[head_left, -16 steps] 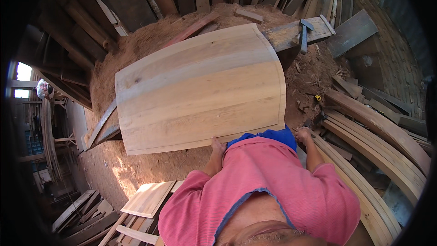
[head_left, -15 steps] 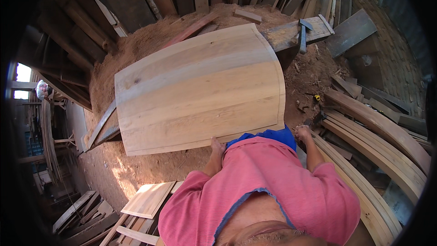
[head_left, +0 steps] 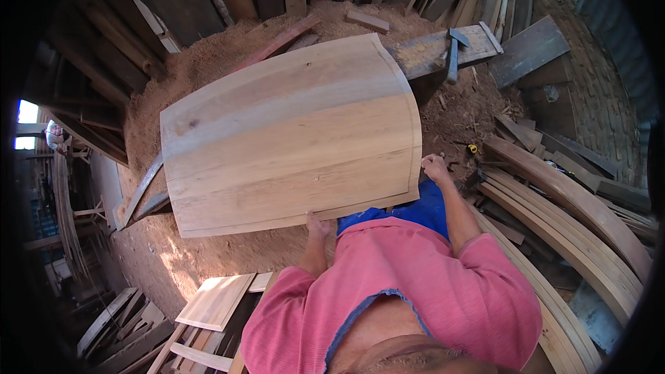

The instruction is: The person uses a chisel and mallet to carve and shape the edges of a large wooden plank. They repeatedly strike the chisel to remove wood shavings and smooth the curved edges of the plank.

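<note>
A broad, pale wooden panel [head_left: 291,145] with curved ends lies across a low support in front of me. A thin dark line runs just inside its right and near edges. My left hand [head_left: 318,226] is at the panel's near edge, its thumb against the rim and the other fingers partly hidden. Close by the panel's right edge, toward the near corner, my right hand [head_left: 434,167] has its fingers curled closed. Whatever those fingers hold, if anything, is too small to make out.
An adze-like tool [head_left: 454,55] rests on a plank [head_left: 424,57] beyond the panel's far right corner. A yellow tape measure [head_left: 472,148] lies on the ground at right. Long curved boards [head_left: 561,215] are stacked at my right; small panels [head_left: 216,301] lie at lower left.
My right hand has moved forward and left, from beside my hip to the panel's right edge. My left hand stays at the near edge. The whole view has shifted slightly.
</note>
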{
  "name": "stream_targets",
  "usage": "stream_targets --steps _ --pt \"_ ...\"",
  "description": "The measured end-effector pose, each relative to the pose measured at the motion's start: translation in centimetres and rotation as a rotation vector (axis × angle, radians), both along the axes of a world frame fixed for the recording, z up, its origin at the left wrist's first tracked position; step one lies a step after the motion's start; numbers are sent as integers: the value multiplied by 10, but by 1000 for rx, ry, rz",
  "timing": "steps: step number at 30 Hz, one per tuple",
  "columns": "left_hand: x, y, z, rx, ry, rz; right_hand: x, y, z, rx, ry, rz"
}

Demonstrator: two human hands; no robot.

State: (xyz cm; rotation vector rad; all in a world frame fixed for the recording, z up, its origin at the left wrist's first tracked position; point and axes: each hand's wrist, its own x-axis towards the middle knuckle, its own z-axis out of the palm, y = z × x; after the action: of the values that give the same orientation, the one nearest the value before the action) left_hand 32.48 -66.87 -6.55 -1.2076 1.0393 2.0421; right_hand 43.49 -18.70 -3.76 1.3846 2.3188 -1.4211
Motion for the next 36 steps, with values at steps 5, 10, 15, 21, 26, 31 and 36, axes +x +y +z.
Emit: stream_targets --steps 5,10,15,21,26,31,36 --pt "0 11 1 -110 -3 125 -10 28 -15 -15 -21 -53" --pt "17 24 4 -163 150 167 -58 55 -14 -286 -8 -15" --pt "73 143 9 -273 -49 157 -114 86 -37 -382 109 35" --pt "114 263 -9 -296 -137 150 -167 138 -62 -712 316 91" --pt "101 278 9 -295 -149 48 -185 144 -61 -833 365 165" --pt "92 282 14 -358 -194 -46 -189 154 -40 -887 407 192" --pt "113 245 55 -384 -246 -235 -152 122 -46 -691 268 322"
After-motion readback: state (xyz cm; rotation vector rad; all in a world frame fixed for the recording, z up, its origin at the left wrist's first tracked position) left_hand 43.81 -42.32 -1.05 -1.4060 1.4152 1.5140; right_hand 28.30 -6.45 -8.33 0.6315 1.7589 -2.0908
